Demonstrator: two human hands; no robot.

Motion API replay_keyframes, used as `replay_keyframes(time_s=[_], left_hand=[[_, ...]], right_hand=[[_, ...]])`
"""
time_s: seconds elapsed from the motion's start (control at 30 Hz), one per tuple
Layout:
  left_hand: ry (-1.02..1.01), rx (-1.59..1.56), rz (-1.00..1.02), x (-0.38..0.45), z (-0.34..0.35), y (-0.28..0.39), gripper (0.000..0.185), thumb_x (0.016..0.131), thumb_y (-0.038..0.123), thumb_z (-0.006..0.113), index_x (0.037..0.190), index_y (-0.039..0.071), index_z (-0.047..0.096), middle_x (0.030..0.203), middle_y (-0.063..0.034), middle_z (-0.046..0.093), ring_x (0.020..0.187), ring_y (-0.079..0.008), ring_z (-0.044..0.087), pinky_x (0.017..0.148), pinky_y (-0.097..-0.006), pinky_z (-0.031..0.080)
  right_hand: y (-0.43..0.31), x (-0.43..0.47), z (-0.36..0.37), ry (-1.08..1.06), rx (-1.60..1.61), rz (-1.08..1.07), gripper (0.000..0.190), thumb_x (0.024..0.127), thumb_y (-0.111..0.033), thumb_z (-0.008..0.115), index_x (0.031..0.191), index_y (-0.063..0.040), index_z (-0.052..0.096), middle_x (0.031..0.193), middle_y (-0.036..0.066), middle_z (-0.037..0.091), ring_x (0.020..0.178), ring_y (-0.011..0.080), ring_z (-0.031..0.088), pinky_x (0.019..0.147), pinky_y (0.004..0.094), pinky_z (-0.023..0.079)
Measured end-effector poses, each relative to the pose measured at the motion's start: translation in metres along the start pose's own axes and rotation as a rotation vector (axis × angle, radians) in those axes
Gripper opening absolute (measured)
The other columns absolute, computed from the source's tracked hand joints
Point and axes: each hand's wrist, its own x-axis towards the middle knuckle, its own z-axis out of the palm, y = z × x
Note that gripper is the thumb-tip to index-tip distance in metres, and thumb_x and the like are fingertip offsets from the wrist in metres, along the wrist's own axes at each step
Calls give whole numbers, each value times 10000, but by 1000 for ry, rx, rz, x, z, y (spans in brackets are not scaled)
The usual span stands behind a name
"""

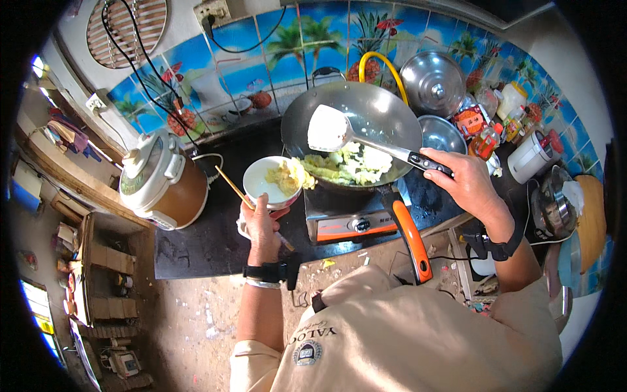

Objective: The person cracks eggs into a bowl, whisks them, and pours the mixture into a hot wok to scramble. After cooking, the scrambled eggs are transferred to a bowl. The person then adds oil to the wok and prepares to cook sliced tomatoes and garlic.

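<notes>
My left hand [263, 225] grips a white bowl [255, 177] and a pair of wooden chopsticks [230, 182]. Yellow scrambled egg [284, 177] lies on the bowl's right side and hangs over its rim towards the wok. In my right hand [463, 179] is the black handle of a metal wok spatula [329, 128], its blade tilted above the wok and glaring white in the light. More egg [350, 164] rests in the near part of the steel wok [387, 108]. The wok's orange handle [411, 240] points towards me, and a gas stove [357, 226] stands beneath it.
A brown and white electric cooker [169, 181] stands left on the dark counter [196, 255]. Behind the wok are a yellow hose [384, 61] and a metal lid [433, 83]. To the right are a steel bowl [443, 134], sauce bottles [485, 139] and a round wooden board [590, 220].
</notes>
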Motion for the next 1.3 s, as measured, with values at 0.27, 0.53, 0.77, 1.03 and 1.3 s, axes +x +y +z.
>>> replay_keyframes(time_s=[0.27, 0.53, 0.77, 1.03, 1.3], left_hand=[[206, -191, -30, -51, 42, -23, 481, 906, 142, 551, 1304, 100, 284, 1124, -172, 571, 749, -267, 698, 351, -176, 279], [65, -182, -59, -38, 24, -10, 464, 898, 193, 553, 1284, 48, 339, 1100, -211, 590, 756, -324, 693, 333, -177, 324], [-2, -95, -101, -16, 8, 1, 448, 910, 219, 566, 1260, 83, 322, 1068, -224, 602, 728, -324, 698, 321, -177, 298], [-148, -80, -118, -11, 2, 5, 469, 905, 220, 582, 1268, 81, 320, 1091, -219, 586, 748, -319, 694, 336, -166, 305], [-139, 55, -11, -22, -4, 25, 509, 891, 208, 613, 1281, 80, 311, 1096, -186, 576, 718, -285, 700, 332, -163, 300]], right_hand=[[-11, -30, 9, 8, -158, -46, 368, 794, -185, 721, 1145, -104, 650, 893, 122, 680, 710, 285, 649, 639, 350, 507], [-2, -39, -64, -129, 410, 219, 309, 863, -129, 668, 1147, -10, 641, 838, 34, 672, 648, 79, 576, 577, 231, 461], [-53, -40, -90, -580, 114, 91, 280, 844, -226, 640, 1025, -16, 679, 842, 153, 679, 799, 319, 652, 712, 380, 486], [-63, -12, 7, -420, -55, 36, 324, 868, -311, 592, 872, 2, 677, 767, 192, 652, 789, 368, 643, 724, 453, 492], [-81, -40, 28, -278, 117, 149, 280, 874, -288, 589, 1022, -69, 685, 833, 186, 667, 821, 366, 646, 750, 445, 492]])
